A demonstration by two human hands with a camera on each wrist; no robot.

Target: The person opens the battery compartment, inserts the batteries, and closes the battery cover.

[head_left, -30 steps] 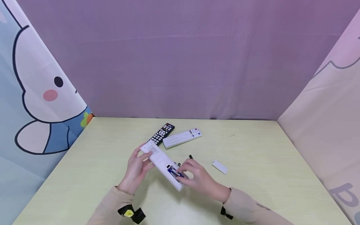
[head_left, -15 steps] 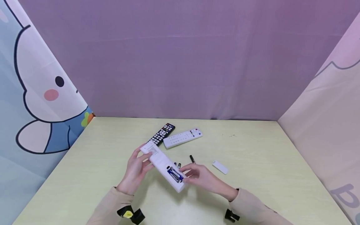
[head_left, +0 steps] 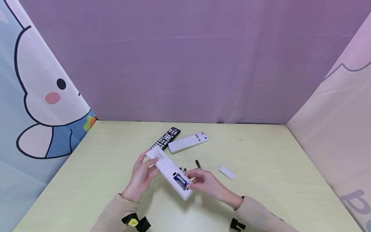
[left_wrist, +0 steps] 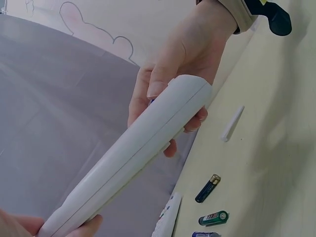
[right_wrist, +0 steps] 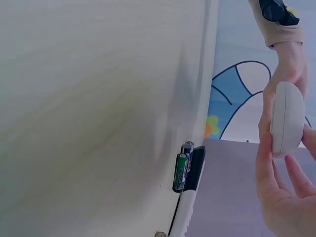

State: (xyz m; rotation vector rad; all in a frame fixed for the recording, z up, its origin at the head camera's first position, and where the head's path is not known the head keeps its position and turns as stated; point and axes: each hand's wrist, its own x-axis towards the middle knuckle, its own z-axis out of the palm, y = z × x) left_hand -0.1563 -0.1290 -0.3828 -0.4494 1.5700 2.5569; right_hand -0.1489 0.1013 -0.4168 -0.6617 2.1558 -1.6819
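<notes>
A white remote control (head_left: 168, 168) is held above the table with its back up and slanting down to the right. Its battery compartment is uncovered, and blue-and-silver batteries (head_left: 181, 181) lie inside. My left hand (head_left: 140, 177) grips the upper end, thumb across the back. At the lower end my right hand (head_left: 207, 183) holds the remote's edge, the thumb beside the compartment and the other fingers reaching beneath, as the left wrist view shows. From the right wrist camera, the remote's end (right_wrist: 288, 118) stands between thumb and fingers.
A black remote (head_left: 166, 138) and another white remote (head_left: 188, 142) lie behind. To the right is a small white battery cover (head_left: 227, 172). Loose batteries lie on the table, among them a dark one (left_wrist: 208, 188) and a green one (left_wrist: 214, 217). A purple cloth (head_left: 185, 64) hangs behind.
My right hand has drawn back from over the battery compartment to the remote's right edge, uncovering the batteries. The remote has shifted slightly right and down; my left hand keeps its grip.
</notes>
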